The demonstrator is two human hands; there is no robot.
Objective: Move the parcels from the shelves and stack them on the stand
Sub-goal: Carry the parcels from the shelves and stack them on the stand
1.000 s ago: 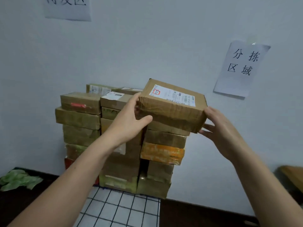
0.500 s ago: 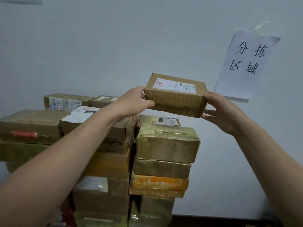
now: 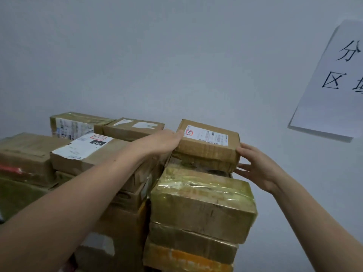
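Head view: the labelled parcel (image 3: 208,148) has come down. Half a second earlier it hung in the air, clear above the stack (image 3: 125,228). Now it sits low on the right-hand column, just behind and above the yellow-taped parcel (image 3: 204,199). It seems to rest there, though the line of contact lies in shadow and a small gap cannot be ruled out. The person has also stepped in, so the stack fills more of the frame and the paper sign (image 3: 334,81) has slid to the right edge.

Neither grip has let go. The left hand (image 3: 163,142) is clamped on the parcel's left end, thumb on top beside the red-marked shipping label (its fingers are hidden behind the cardboard). The right hand (image 3: 257,169) clasps the right end, thumb at the upper corner and fingers along the lower edge.

For the task, this looks like the end of the carry and the last of the placing. What is likely left for this parcel is to square it on the column and free both hands. The column is tall and made of uneven, tape-wrapped parcels, so a sideways push on release could shift the ones below. The stand itself is out of frame beneath the stack.
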